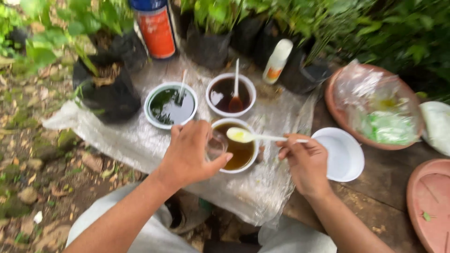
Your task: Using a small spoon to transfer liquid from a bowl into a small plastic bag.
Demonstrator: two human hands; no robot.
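I see an outdoor garden place, maybe a small plant nursery corner. Young plants stand in black plastic grow bags (110,89) along the top, with green leaves all around. The ground (33,178) at the left is bare soil with dry leaves and small stones. A low wooden surface (375,187) is partly covered with a clear plastic sheet (136,140). On it stand white bowls of dark liquid (171,105), and beside are terracotta plant saucers (429,201). A spray can (157,28) and a small white bottle (277,60) stand between the plants.
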